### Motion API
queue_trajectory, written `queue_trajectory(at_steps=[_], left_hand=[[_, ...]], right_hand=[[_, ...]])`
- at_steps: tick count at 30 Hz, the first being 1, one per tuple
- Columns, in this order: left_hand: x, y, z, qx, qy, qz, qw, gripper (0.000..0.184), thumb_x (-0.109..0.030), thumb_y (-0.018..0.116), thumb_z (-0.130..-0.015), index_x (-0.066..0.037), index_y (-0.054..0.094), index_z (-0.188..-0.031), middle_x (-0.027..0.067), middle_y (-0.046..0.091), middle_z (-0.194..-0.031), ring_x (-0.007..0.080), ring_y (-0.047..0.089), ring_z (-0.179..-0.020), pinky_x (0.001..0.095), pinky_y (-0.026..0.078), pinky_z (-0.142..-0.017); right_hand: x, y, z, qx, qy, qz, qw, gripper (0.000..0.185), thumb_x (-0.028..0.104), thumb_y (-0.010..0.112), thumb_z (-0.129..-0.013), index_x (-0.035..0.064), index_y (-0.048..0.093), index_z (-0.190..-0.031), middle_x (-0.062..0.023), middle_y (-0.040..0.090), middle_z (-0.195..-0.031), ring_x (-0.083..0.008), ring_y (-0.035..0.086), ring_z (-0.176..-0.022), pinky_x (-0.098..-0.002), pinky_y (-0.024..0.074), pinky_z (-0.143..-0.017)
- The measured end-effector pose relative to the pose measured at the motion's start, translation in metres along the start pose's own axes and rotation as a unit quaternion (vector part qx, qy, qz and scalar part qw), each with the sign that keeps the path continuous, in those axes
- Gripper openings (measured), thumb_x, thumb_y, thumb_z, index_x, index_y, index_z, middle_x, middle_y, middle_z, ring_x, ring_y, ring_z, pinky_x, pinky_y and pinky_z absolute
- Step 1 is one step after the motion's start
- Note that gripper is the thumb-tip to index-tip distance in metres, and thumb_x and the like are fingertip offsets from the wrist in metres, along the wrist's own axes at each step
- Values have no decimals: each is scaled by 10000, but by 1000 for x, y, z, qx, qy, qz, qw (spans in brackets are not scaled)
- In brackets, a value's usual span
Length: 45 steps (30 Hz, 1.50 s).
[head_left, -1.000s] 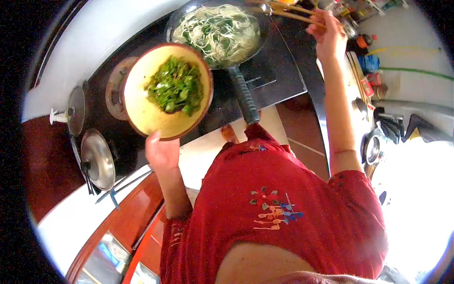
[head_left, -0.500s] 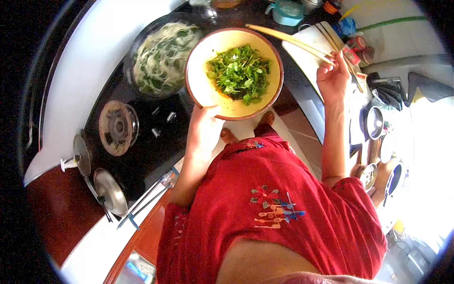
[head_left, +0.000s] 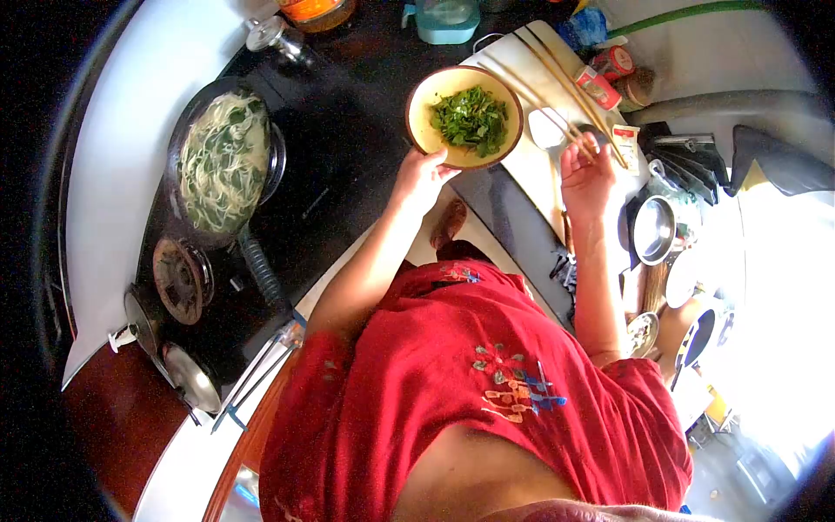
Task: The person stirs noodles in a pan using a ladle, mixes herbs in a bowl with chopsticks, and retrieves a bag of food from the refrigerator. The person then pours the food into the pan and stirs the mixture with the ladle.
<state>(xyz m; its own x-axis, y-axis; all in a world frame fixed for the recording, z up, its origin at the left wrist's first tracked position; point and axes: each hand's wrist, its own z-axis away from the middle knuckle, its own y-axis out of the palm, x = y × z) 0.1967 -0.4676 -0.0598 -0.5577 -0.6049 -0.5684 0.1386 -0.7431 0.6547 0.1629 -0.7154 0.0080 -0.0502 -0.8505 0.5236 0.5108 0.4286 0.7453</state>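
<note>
Left hand (head_left: 419,181) pinches the bowl (head_left: 423,111) near its rim, thumb over the edge, apparently supporting the greens (head_left: 470,120) inside. Right hand (head_left: 587,181) pinches chopsticks (head_left: 570,132) off to the side, leaving the bowl's mouth uncovered.

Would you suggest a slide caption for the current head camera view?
Left hand holding a bowl of leafy greens, right hand with chopsticks, noodles in a pan.

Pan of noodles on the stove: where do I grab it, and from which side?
Grip the ribbed handle along its outer half, coming from the counter's front edge. It sticks out from the pan toward the person, and its long, narrow shape should suit a wrapped grasp. The left hand would probably need to put down the bowl first.
</note>
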Motion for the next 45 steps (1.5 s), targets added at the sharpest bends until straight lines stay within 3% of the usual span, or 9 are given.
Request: queue_trajectory(at_steps=[5,13,23,28,31,34,43,44,45], left_hand=[[26,9,-68,32,8,-10,999,269,-118,569,-830,-63,507,-1086,87,590,-1026,212,592,-864,365,494,-800],[48,24,-95,-30,46,-34,998,353,-98,604,-820,-79,444,-1135,69,588,-992,166,612,-803,284,543,-682],[49,-5,-35,-29,-89,-145,985,404,-368,499,-885,-40,454,-1118,103,616,-900,178,625,-703,273,533,-588],[65,-97,36,-51,-109,-144,982,237,-259,547,-864,-46,539,-968,74,603,-820,157,606,-695,253,508,-614],[47,-130,86,-76,-99,-98,987,158,-202,555,-861,-63,508,-799,18,501,-668,117,505,-589,220,411,-539],[21,-121,120,-57,-36,-48,997,233,-186,519,-883,-88,428,-692,-9,391,-603,100,381,-520,222,322,-492],[-23,-49,145,93,48,-105,989,486,-395,324,-951,-121,281,-552,-22,259,-470,81,223,-398,241,194,-382],[-30,-61,147,166,31,-132,977,528,-470,246,-944,-105,358,-578,-2,366,-515,97,339,-455,239,290,-450],[-35,-57,155,135,53,-152,978,544,-502,217,-931,-92,408,-629,19,416,-560,120,387,-506,255,324,-500]], right_hand=[[-24,-39,-31,-36,26,-60,997,300,280,451,-910,9,565,-968,-97,616,-861,-189,603,-787,-316,510,-788],[-51,-25,-62,-127,35,-58,990,309,321,470,-908,23,539,-950,-79,568,-812,-182,592,-728,-290,540,-707],[-81,-23,-63,-195,80,-98,973,254,287,623,-824,58,515,-852,-52,543,-730,-171,558,-683,-292,520,-689],[-96,-34,-37,-83,204,-21,975,243,229,590,-851,104,495,-666,25,425,-538,-121,420,-526,-254,422,-554],[-111,-17,-2,-148,283,56,946,208,231,565,-868,97,517,-716,31,409,-557,-116,397,-539,-244,409,-574],[-137,-13,20,-105,330,89,934,191,261,557,-874,85,535,-803,33,426,-621,-100,401,-570,-243,386,-554],[-187,62,71,19,381,167,909,341,390,464,-902,145,461,-665,57,286,-554,-87,275,-498,-240,284,-478],[-196,55,70,75,391,160,903,403,451,414,-903,136,487,-662,40,336,-571,-109,334,-526,-250,325,-506],[-201,62,78,71,375,175,908,415,469,398,-901,122,512,-704,17,382,-613,-125,373,-573,-262,353,-550]])
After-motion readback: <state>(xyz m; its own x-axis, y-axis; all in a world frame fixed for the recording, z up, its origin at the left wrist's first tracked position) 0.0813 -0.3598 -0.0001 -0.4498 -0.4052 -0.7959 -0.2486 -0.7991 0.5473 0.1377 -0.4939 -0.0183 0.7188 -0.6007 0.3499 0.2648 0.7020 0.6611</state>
